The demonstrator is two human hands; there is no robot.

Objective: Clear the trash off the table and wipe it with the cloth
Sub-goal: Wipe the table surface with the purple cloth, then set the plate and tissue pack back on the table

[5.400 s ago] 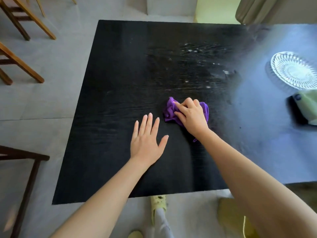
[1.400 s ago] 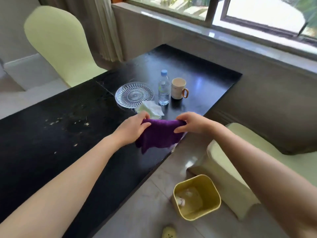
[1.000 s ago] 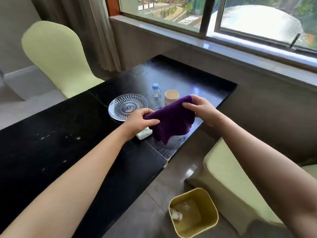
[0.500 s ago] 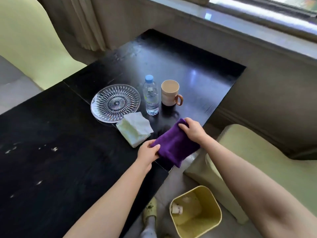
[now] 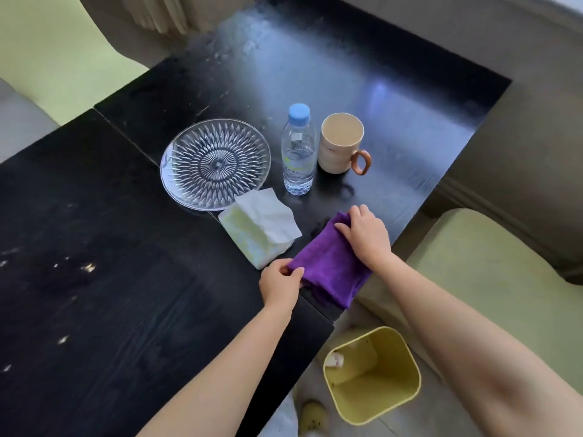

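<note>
A folded purple cloth (image 5: 328,269) lies at the near right edge of the black table (image 5: 126,310), partly hanging over it. My left hand (image 5: 279,287) pinches its near left corner. My right hand (image 5: 362,236) grips its far end, fingers curled over the fold. Small pale crumbs (image 5: 88,268) dot the tabletop at the left. On the floor below the table edge stands a yellow bin (image 5: 375,376) with a bit of trash inside.
Behind the cloth sit a tissue pack (image 5: 258,228), a glass plate (image 5: 216,162), a water bottle (image 5: 298,149) and a beige mug (image 5: 340,143). Pale green chairs stand at the right (image 5: 489,272) and far left (image 5: 56,52).
The cloth went from wiping mid-table to being held up by both hands and folded; now it is lowered flat onto the table edge, hands still on both ends.
</note>
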